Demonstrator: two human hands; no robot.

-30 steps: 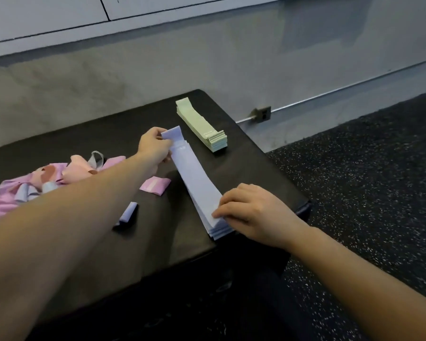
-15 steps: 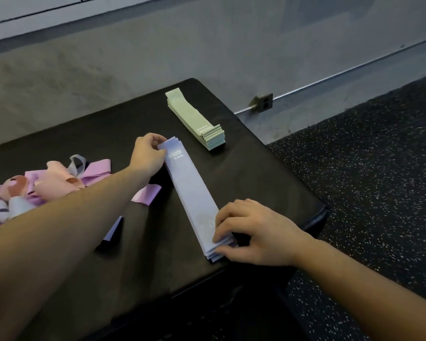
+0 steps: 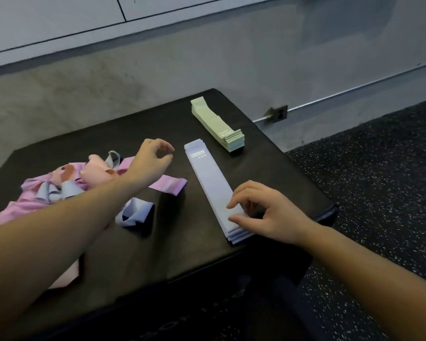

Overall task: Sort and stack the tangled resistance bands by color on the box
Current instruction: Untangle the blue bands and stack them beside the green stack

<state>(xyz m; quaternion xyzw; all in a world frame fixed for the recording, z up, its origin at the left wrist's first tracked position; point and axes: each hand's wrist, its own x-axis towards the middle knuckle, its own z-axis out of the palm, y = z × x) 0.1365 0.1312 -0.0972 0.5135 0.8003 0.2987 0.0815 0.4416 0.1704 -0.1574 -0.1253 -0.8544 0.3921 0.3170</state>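
A flat stack of lavender bands (image 3: 208, 175) lies lengthwise on the black box (image 3: 268, 153). My right hand (image 3: 266, 212) rests its fingertips on the near end of that stack, fingers loosely bent. My left hand (image 3: 150, 163) hovers just left of the stack's far end, fingers loosely curled and holding nothing. A neat stack of pale green bands (image 3: 218, 125) sits at the far right of the box. A tangled heap of pink, peach and lavender bands (image 3: 59, 188) lies at the left, partly hidden by my left forearm.
One pink band (image 3: 169, 185) lies flat between the heap and the lavender stack. A loose lavender band (image 3: 133, 212) curls up near my left forearm. The box's right edge drops to a speckled black floor (image 3: 379, 180). A grey wall stands behind.
My left hand has let go of the far end of the lavender stack and drawn back to the left. My right hand stays at the near end.
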